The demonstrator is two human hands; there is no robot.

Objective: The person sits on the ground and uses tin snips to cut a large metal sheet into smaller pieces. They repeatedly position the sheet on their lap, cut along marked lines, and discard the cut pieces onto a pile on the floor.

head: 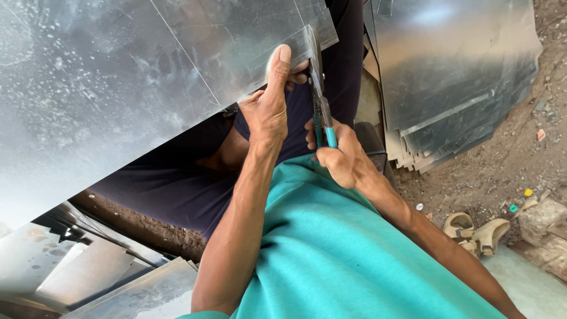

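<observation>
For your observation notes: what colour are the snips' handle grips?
Teal-blue grips, seen in the head view.

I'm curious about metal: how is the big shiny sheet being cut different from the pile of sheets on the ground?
The large shiny metal sheet is single and held up by the left hand; the stack of grey metal sheets holds many layers and rests on the dirt ground. The blades of the teal-handled tin snips, held by the right hand, bite the large sheet's edge; nothing touches the stack. Both are thin, flat and reflective.

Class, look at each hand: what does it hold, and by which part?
Left hand grips the metal sheet by its near edge, thumb on top. Right hand holds the tin snips by their teal handles.
</observation>
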